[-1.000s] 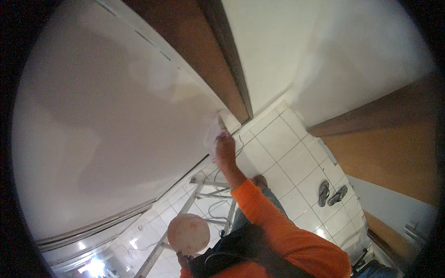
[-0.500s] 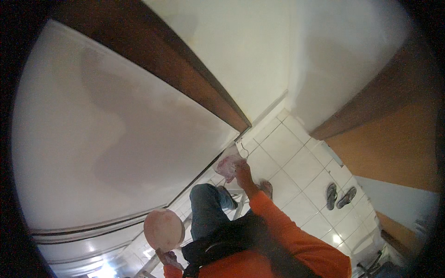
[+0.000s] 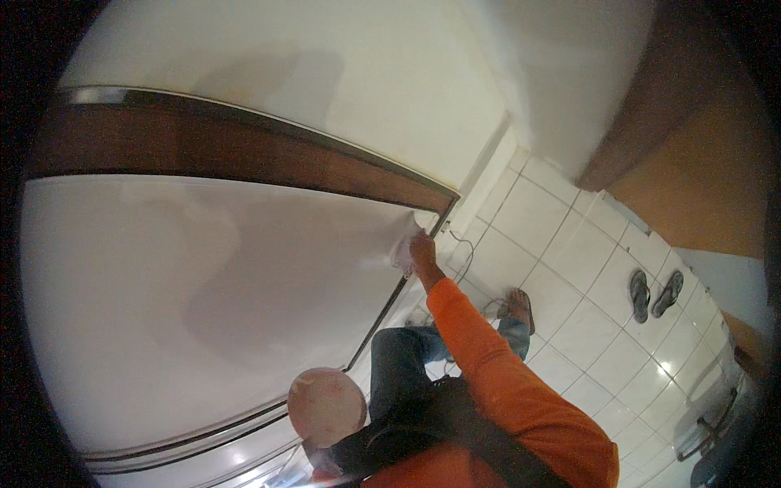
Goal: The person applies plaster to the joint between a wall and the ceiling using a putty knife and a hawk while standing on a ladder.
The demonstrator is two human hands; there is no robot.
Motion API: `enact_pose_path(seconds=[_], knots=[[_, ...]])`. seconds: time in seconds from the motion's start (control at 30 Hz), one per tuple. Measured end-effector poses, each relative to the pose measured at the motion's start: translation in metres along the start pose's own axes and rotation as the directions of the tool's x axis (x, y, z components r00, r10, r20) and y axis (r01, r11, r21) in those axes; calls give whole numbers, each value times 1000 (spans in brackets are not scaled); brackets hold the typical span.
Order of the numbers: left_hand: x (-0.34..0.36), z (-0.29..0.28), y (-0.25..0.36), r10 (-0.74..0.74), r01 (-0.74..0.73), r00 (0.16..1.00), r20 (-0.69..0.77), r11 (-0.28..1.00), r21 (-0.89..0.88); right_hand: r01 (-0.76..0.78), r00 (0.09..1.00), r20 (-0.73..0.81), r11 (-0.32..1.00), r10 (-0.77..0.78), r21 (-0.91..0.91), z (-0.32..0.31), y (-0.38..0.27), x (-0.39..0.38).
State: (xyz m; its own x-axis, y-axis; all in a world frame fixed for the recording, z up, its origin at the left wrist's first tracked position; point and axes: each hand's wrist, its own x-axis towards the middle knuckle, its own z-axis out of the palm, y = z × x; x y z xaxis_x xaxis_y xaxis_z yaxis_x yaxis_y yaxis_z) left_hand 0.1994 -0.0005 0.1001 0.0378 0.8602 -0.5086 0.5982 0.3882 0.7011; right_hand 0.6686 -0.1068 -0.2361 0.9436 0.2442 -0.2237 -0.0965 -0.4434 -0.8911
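My right hand (image 3: 421, 251) is closed around a pale pinkish cloth (image 3: 401, 254). The cloth is against the lower end of a large white panel (image 3: 268, 276), near its corner. Down at the lower left, a round, pinkish disc-like thing (image 3: 327, 407), perhaps a shallow bowl or a lid, is held at its near edge by my left hand (image 3: 316, 457). That hand is dim and blurred, with its fingers partly hidden. A smudged, greyish shadow lies over the panel.
A dark brown strip (image 3: 244, 148) borders the panel, beside a cream wall (image 3: 407, 89). White floor tiles (image 3: 561, 281) lie to the right, with a pair of flip-flops (image 3: 653, 296) and a thin cable (image 3: 470, 252). A brown wooden surface (image 3: 691, 179) stands at the far right.
My right hand has moved up from beside my knee onto the panel with the cloth, the arm stretched further out. My view has turned, and my right foot is further out to the side.
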Motion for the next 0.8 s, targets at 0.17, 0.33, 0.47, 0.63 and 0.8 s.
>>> enact_pose_path(seconds=[0.17,0.33,0.47,0.63,0.8], knots=[[13,25,31,26,-34,996,88,995,92,56,997,-72,971,-40,231,-52,-74,-9],[37,54,54,48,-99,970,236,973,208,55,996,17,726,-92,686,-144,-195,-48],[69,107,75,59,-221,903,425,913,343,173,956,15,604,-292,778,-221,-240,-73],[121,187,83,0,-433,730,683,774,462,207,964,-88,501,-250,841,-167,-119,-70],[178,246,64,-94,-643,505,858,623,447,63,931,-310,748,194,660,-107,-49,-87]])
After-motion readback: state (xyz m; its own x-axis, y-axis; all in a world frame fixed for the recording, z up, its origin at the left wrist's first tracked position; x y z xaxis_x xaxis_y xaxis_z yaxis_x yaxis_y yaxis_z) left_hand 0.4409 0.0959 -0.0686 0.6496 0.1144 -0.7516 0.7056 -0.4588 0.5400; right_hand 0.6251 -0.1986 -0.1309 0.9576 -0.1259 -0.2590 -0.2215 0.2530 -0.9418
